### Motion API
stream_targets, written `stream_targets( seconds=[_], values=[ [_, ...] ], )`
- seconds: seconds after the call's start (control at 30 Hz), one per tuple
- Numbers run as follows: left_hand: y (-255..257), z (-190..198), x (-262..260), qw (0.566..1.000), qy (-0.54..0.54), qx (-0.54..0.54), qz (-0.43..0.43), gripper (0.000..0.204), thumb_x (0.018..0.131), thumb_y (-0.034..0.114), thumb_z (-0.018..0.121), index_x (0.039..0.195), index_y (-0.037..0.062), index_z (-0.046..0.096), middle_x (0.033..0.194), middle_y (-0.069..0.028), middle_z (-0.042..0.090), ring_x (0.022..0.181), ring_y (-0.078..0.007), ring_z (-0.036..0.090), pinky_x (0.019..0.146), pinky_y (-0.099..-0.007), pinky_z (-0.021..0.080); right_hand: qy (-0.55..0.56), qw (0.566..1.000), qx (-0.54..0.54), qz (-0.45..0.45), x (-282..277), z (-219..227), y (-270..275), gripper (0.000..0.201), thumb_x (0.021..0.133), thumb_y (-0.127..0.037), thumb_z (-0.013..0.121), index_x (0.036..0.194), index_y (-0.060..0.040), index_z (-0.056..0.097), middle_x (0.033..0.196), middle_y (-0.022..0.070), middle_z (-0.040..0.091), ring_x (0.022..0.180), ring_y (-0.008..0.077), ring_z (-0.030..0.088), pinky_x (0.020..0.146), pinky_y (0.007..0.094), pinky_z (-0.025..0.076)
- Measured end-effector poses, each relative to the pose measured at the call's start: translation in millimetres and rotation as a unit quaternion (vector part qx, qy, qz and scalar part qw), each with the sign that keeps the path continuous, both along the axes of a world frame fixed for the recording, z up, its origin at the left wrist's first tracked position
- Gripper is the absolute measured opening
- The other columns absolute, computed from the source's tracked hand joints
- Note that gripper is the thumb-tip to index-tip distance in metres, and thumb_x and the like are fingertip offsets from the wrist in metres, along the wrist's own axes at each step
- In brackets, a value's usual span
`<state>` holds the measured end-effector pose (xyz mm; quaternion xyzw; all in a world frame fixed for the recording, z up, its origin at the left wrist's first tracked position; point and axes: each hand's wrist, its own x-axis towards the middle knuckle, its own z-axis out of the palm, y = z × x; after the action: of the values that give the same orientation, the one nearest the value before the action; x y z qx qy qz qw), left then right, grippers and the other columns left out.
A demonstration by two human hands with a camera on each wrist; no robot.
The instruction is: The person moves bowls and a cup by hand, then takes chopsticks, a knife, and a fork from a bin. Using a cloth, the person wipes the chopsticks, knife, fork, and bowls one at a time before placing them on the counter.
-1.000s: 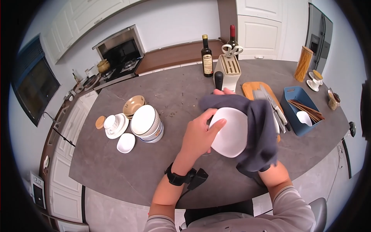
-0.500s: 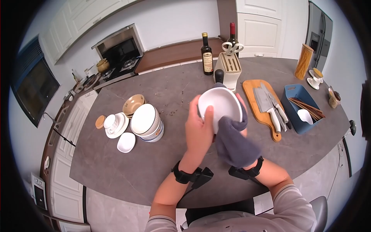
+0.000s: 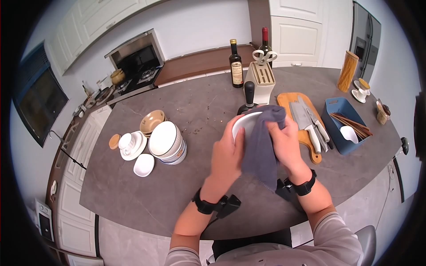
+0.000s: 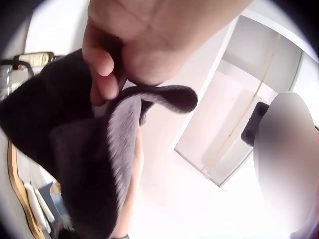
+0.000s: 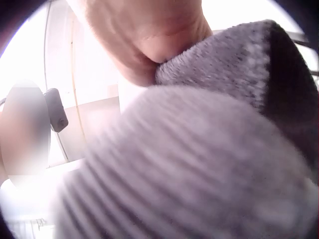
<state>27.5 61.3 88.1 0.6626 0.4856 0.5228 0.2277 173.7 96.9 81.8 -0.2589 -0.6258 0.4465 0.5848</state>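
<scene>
My left hand grips a white bowl by its left side, thumb over the rim. A dark grey-blue cloth drapes over the bowl's right part and hangs down towards me. My right hand holds the cloth at the bowl's right side, thumb on top of the fabric. Most of the bowl's inside is hidden under it. In the left wrist view, the cloth hangs below the curled fingers of the left hand. The right wrist view is largely filled by the cloth.
Stacked white bowls, brown bowls, a cup on saucers and a small white dish stand left. Ahead are a knife block and bottle. Knives lie on a cutting board beside a blue bin.
The right hand, earlier behind the bowl with the cloth, has come round to its right side. The bowl has turned and tilted, and the cloth now covers more of its inside.
</scene>
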Motion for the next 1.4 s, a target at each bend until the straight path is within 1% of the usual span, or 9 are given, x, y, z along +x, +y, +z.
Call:
stream_targets(
  seconds=[0.13,0.27,0.4,0.5,0.67,0.93,1.0,1.17,1.4],
  values=[
    [0.6,-28.6,28.0,0.976,-0.193,-0.093,-0.031,0.038,0.101,0.027,0.036,0.132,0.0054,0.036,0.102,-0.0195,0.063,0.08,-0.0319,0.067,0.067,-0.0401,0.052,0.221,0.961,-0.103,-0.129,-12.1,-1.6,-8.1,0.021,0.095,-0.009,0.052,0.111,0.003,0.057,0.099,0.0063,0.064,0.092,0.0123,0.059,0.082,0.0261,0.047],
    [6.4,-32.9,24.7,0.995,-0.062,0.083,-0.01,0.06,0.088,0.026,0.062,0.135,0.005,0.031,0.12,-0.0231,0.057,0.111,-0.0356,0.057,0.089,-0.0388,0.046,0.249,0.951,0.008,-0.182,-24.3,-14.5,-1.5,0.022,0.091,0.0,0.052,0.113,0.0037,0.056,0.102,0.0071,0.063,0.093,0.0119,0.059,0.083,0.0255,0.047],
    [2.4,-5.1,-5.7,0.996,0.073,0.044,0.029,0.065,0.077,0.02,0.071,0.133,0.0143,0.039,0.09,-0.0189,0.066,0.084,-0.0385,0.064,0.071,-0.0411,0.051,0.188,0.976,-0.102,-0.041,-5.0,-11.6,10.8,0.029,0.085,0.008,0.051,0.113,0.0039,0.056,0.101,0.0074,0.064,0.094,0.0124,0.059,0.084,0.0259,0.047],
    [6.7,-3.6,-18.6,0.988,0.145,0.047,0.029,0.053,0.082,0.012,0.062,0.13,0.0182,0.043,0.074,-0.0181,0.064,0.07,-0.0394,0.063,0.062,-0.0459,0.048,-0.124,0.989,0.077,-0.02,8.5,-2.2,8.6,0.034,0.079,0.009,0.055,0.112,0.002,0.059,0.101,0.0089,0.066,0.094,0.0126,0.06,0.083,0.0254,0.047],
    [-1.4,-0.9,-4.6,0.99,0.141,-0.009,0.014,0.045,0.09,0.003,0.044,0.134,0.0108,0.038,0.096,-0.0222,0.064,0.086,-0.042,0.062,0.072,-0.0431,0.048,-0.125,0.991,0.038,0.0,13.4,0.2,12.0,0.032,0.079,0.01,0.056,0.111,0.0021,0.06,0.102,0.0087,0.066,0.096,0.0127,0.06,0.084,0.0258,0.047],
    [-10.3,18.3,-15.0,0.974,0.154,-0.16,-0.052,0.056,0.093,0.006,0.041,0.145,0.0077,0.018,0.1,-0.0231,0.064,0.092,-0.0375,0.063,0.08,-0.0412,0.047,0.022,0.921,-0.195,0.337,23.3,1.7,17.3,0.038,0.082,0.006,0.053,0.119,0.0005,0.058,0.108,0.0057,0.064,0.1,0.011,0.059,0.088,0.0247,0.046],
    [-7.8,19.2,-16.1,0.956,0.153,-0.248,-0.044,0.057,0.093,0.006,0.041,0.146,0.0074,0.018,0.105,-0.0234,0.062,0.097,-0.0358,0.063,0.085,-0.0395,0.046,0.025,0.924,-0.195,0.328,14.7,0.5,15.4,0.036,0.082,0.006,0.051,0.118,0.0014,0.058,0.107,0.006,0.064,0.099,0.0113,0.059,0.086,0.0247,0.047],
    [28.5,-26.0,-28.7,0.999,0.039,-0.021,-0.025,0.056,0.096,0.023,0.047,0.142,0.0023,0.023,0.105,-0.0243,0.061,0.097,-0.0337,0.061,0.084,-0.0387,0.045,0.116,0.988,-0.094,0.044,-20.9,-12.2,-0.1,0.036,0.084,0.008,0.047,0.119,0.0033,0.054,0.112,0.0096,0.062,0.103,0.0144,0.058,0.09,0.0273,0.046],
    [32.4,-35.7,-8.8,0.997,-0.071,0.028,-0.014,0.048,0.097,0.029,0.046,0.137,0.0052,0.033,0.113,-0.0218,0.059,0.103,-0.031,0.059,0.088,-0.0367,0.044,0.246,0.955,0.063,-0.153,-48.6,-21.5,-23.7,0.046,0.083,0.009,0.044,0.128,0.0032,0.046,0.123,0.012,0.055,0.114,0.0174,0.052,0.098,0.0296,0.04]
  ],
)
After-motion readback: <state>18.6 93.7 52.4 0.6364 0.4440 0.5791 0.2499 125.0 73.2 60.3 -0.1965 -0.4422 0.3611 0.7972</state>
